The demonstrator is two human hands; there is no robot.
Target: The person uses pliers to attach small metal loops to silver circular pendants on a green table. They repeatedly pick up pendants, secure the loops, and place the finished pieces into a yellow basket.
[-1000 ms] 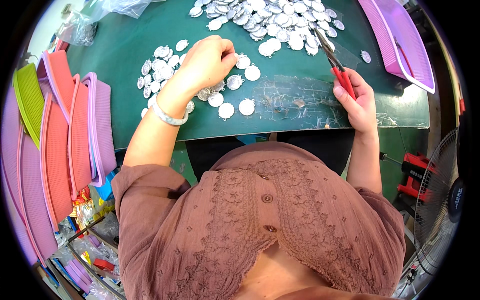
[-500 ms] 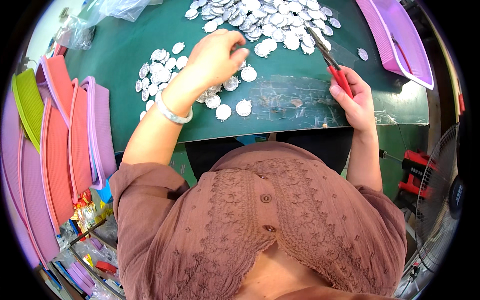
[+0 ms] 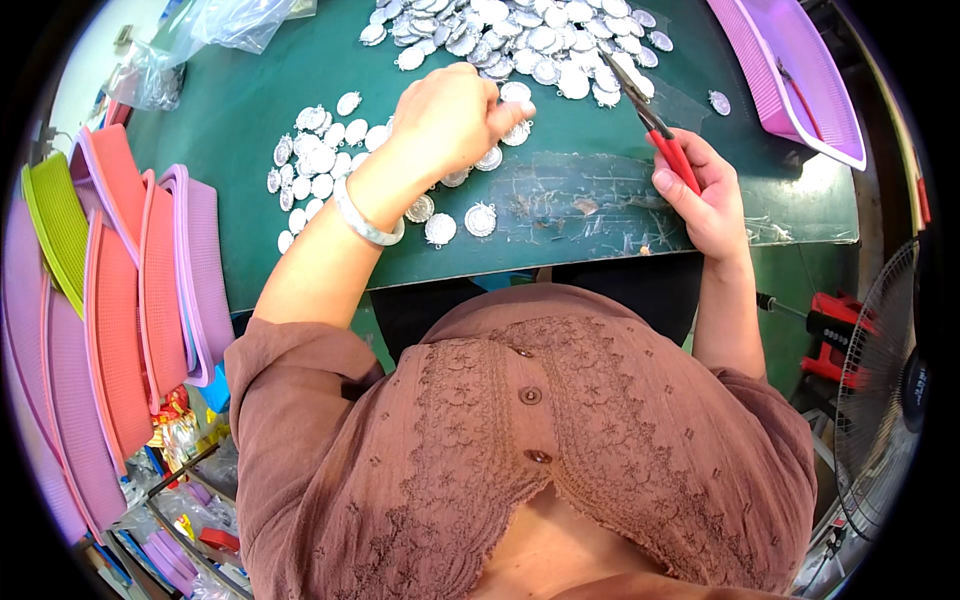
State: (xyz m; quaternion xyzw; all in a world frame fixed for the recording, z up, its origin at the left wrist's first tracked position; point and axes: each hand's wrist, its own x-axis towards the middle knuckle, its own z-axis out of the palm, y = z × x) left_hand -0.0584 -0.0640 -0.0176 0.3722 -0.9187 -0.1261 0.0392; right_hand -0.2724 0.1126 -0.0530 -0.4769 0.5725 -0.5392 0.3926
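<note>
My left hand (image 3: 448,115) is over the table with its fingers curled. A round silver-coloured medallion pendant (image 3: 518,133) shows at the thumb tip, and the thumb seems to press on it; the other fingertips are partly hidden. In my right hand (image 3: 712,200) is a pair of red-handled pliers (image 3: 675,158), its dark jaws pointing away from me toward the large heap of similar pendants (image 3: 540,40) at the far side. A looser group of pendants (image 3: 318,160) lies left of my left hand. Some more sit beneath it, with single ones (image 3: 480,219) nearer me.
The green tabletop (image 3: 590,245) has a scratched patch near its front edge. A purple basket (image 3: 795,110) holding a red-handled tool stands at the right. Clear plastic bags (image 3: 235,22) lie far left, stacked coloured baskets (image 3: 110,320) fill the left side, and a fan (image 3: 870,380) stands at right.
My left hand has shifted right, its thumb now at a pendant that was not in that spot before. The right hand keeps its hold on the pliers, nearly in place.
</note>
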